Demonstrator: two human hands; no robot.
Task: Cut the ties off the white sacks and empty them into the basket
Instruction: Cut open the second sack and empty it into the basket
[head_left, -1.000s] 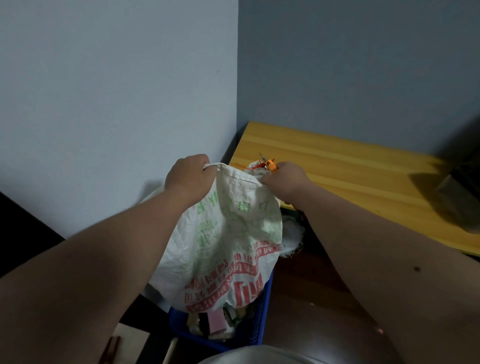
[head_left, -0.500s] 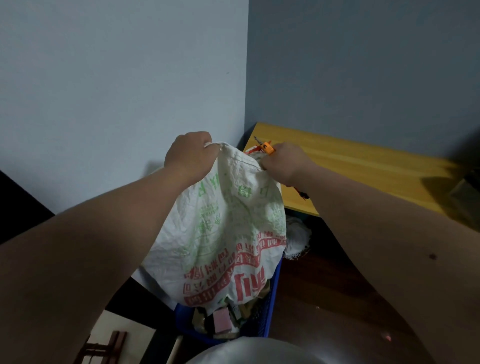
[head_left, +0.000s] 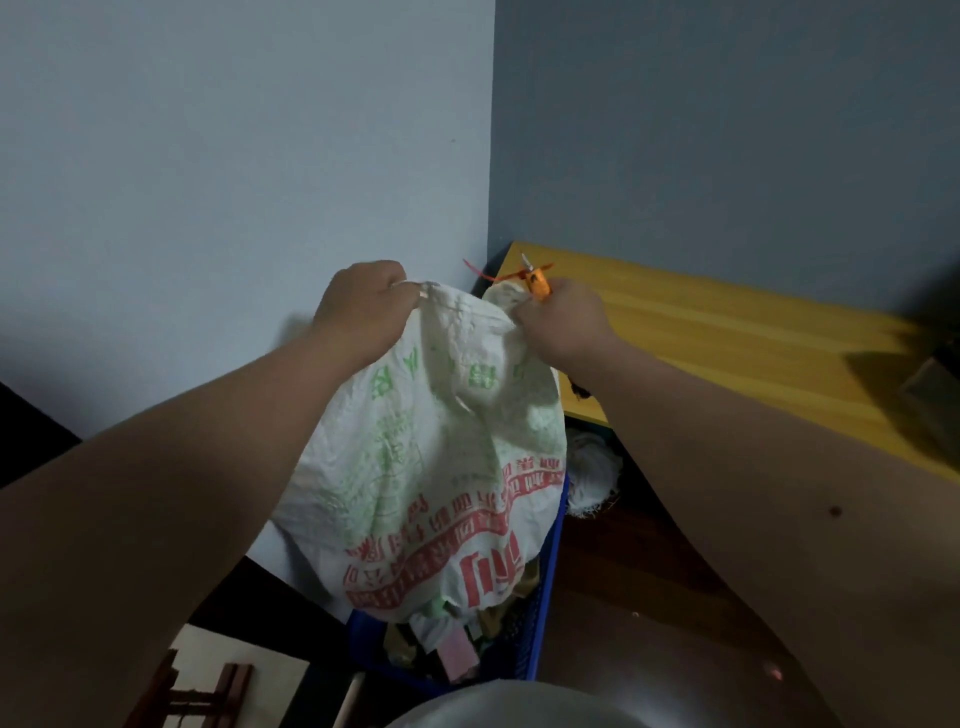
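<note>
A: Clearances?

B: The blue basket (head_left: 540, 613) stands on the floor, wall on its left, yellow wooden table (head_left: 727, 343) edge far right.

A: Count and materials?

B: One crumpled woven white sack (head_left: 431, 467), red and green print, hangs upside down over the basket.

A: Hands?

B: Left hand (head_left: 363, 306) grips a sack corner; right hand (head_left: 563, 322) grips the other with an orange cutter (head_left: 537, 280).

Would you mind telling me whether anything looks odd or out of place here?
One thing: the right hand grips the white sack while also holding the orange cutter, its blade tip pointing up beside the sack. The sack hangs upside down over the blue basket, as intended.
</note>
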